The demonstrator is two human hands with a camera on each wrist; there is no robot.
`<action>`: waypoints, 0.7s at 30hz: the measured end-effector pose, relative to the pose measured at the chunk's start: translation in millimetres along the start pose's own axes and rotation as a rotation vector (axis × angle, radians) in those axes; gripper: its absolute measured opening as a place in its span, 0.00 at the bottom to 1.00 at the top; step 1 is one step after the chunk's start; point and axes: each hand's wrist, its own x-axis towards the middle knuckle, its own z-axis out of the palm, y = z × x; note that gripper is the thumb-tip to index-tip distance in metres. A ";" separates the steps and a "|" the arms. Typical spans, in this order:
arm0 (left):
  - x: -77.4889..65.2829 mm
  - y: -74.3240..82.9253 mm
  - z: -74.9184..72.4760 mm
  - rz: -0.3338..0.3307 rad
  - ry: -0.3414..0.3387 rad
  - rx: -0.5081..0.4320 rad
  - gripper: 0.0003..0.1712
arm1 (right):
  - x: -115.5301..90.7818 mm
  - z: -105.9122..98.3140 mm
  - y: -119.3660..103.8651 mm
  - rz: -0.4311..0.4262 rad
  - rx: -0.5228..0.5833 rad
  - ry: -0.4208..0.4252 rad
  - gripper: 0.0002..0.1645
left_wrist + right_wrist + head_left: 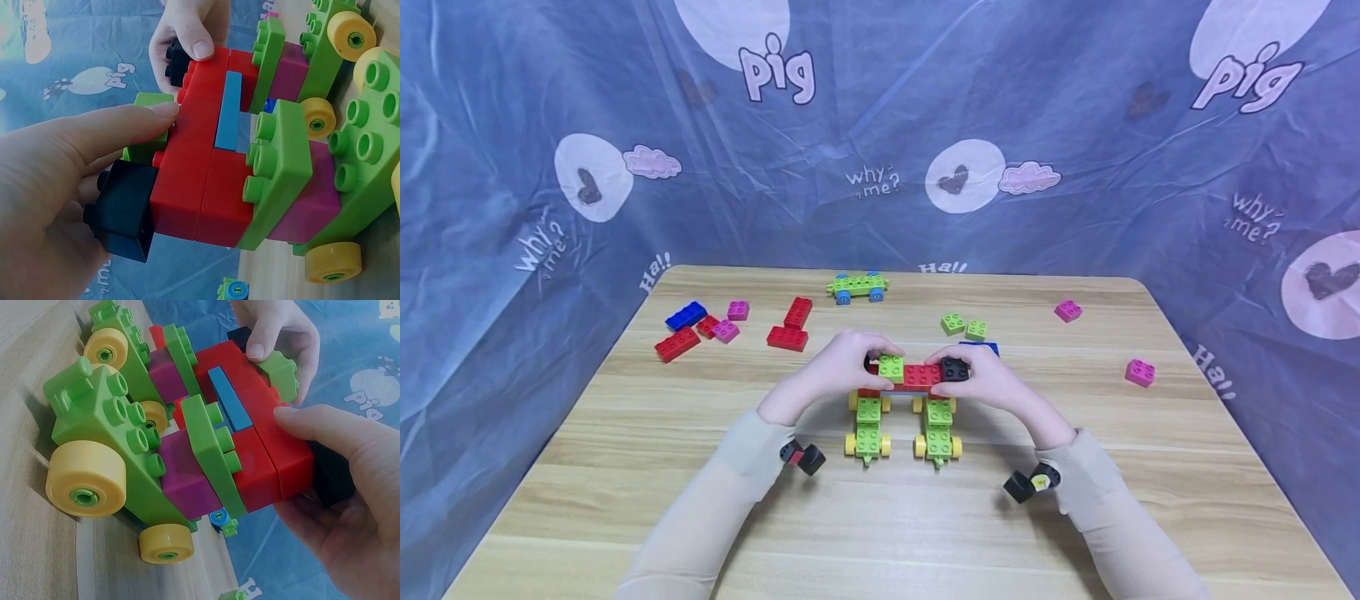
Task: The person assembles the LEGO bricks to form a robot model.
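Observation:
A building-brick structure of long red bricks spans two green wheeled bases with yellow wheels. Between the bases and the red layers sit purple bricks and green bricks; a light blue piece shows under the top layer. My left hand grips the left end, thumb at a green brick on top, beside a black brick. At the right end my right hand holds the red top between thumb and fingers, around another black brick.
Red, blue and pink bricks lie at the back left, near two more red bricks. A green car base with blue wheels stands at the back. Green bricks, a blue brick and pink bricks are to the right.

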 end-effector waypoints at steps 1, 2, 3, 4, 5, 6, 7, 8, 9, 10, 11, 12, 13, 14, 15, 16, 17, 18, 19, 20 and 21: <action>0.2 0.4 -0.5 -0.007 -0.001 -0.006 0.25 | -0.1 -0.1 0.1 0.002 0.000 0.000 0.22; 0.4 0.6 -0.6 -0.013 -0.002 -0.009 0.25 | -0.1 -0.1 0.1 0.003 0.001 -0.002 0.22; 0.7 0.9 -0.9 -0.016 -0.001 -0.012 0.25 | -0.2 -0.1 0.0 0.004 0.001 -0.002 0.22; 1.0 1.0 -1.0 -0.019 -0.002 -0.017 0.25 | -0.3 -0.2 -0.1 0.005 0.002 -0.003 0.22; 1.3 1.3 -1.0 -0.025 -0.002 -0.021 0.25 | -0.4 -0.2 -0.1 0.006 0.003 -0.003 0.22; 1.6 1.4 -1.1 -0.028 -0.003 -0.027 0.25 | -0.5 -0.2 -0.2 0.007 0.004 -0.004 0.22; 1.9 1.5 -1.1 -0.031 -0.004 -0.033 0.25 | -0.5 -0.2 -0.5 0.007 0.003 -0.004 0.22; 2.2 1.7 -1.0 -0.032 -0.005 -0.039 0.25 | -0.5 -0.2 -0.7 0.007 0.004 -0.004 0.22; 2.7 1.9 -1.0 -0.035 -0.007 -0.047 0.26 | -0.5 -0.2 -0.9 0.007 0.002 -0.004 0.22; 2.9 1.9 -1.0 -0.038 -0.009 -0.052 0.26 | -0.4 -0.2 -1.1 0.006 0.002 -0.004 0.22; 3.2 1.9 -1.0 -0.040 -0.009 -0.055 0.26 | -0.4 -0.1 -1.2 0.005 0.003 -0.004 0.22; 3.4 1.6 -1.0 -0.040 -0.008 -0.057 0.26 | -0.2 -0.1 -1.1 0.004 0.003 -0.005 0.22; 3.6 1.4 -0.9 -0.039 -0.007 -0.056 0.26 | 0.0 0.0 -1.1 0.003 0.004 -0.006 0.22; 3.9 1.0 -1.0 -0.039 -0.007 -0.055 0.26 | 0.2 0.2 -1.0 0.004 0.006 -0.006 0.22; 4.4 0.6 -0.8 -0.040 -0.008 -0.056 0.26 | 0.3 0.3 -0.7 0.004 0.007 -0.007 0.22; 5.0 0.3 -0.7 -0.043 -0.008 -0.056 0.26 | 0.4 0.5 -0.3 0.005 0.008 -0.006 0.22; 5.6 0.1 -0.6 -0.046 -0.011 -0.058 0.26 | 0.4 0.6 0.1 0.007 0.007 -0.006 0.22; 6.2 0.2 -0.7 -0.050 -0.014 -0.062 0.26 | 0.5 0.7 0.3 0.008 0.006 -0.006 0.22; 6.8 0.3 -0.8 -0.055 -0.018 -0.067 0.26 | 0.5 0.7 0.6 0.009 0.005 -0.005 0.22; 7.5 0.4 -0.9 -0.061 -0.021 -0.073 0.26 | 0.6 0.8 0.8 0.010 0.006 -0.004 0.22; 8.0 0.6 -0.9 -0.068 -0.024 -0.079 0.26 | 0.7 0.8 0.9 0.010 0.007 -0.004 0.22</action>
